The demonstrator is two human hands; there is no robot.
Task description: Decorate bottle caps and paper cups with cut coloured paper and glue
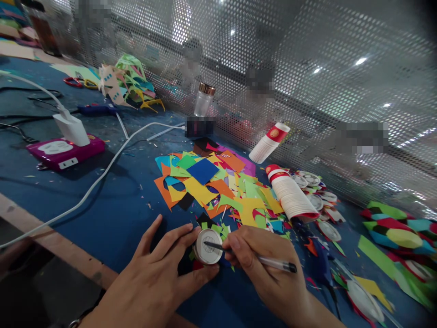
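My left hand (160, 273) grips the side of a small upturned paper cup (213, 258), with the thumb in front and fingers behind. Its round white base faces up and bears a patch of dark hatched lines. In my right hand (269, 250) is a pen (278, 263) with a clear barrel and dark end. The pen's tip rests on or just over the hatched patch; actual contact cannot be made out. Beyond both hands lies a heap of coloured paper scraps (201, 189).
Stacked paper cups stand (264, 148) and lie (293, 198) to the right. A blue glue gun (321, 264) lies near my right forearm. On the left are a purple power strip (64, 152), a white cable (112, 164) and another glue gun (97, 109). A glass jar (204, 102) stands by the mesh panel.
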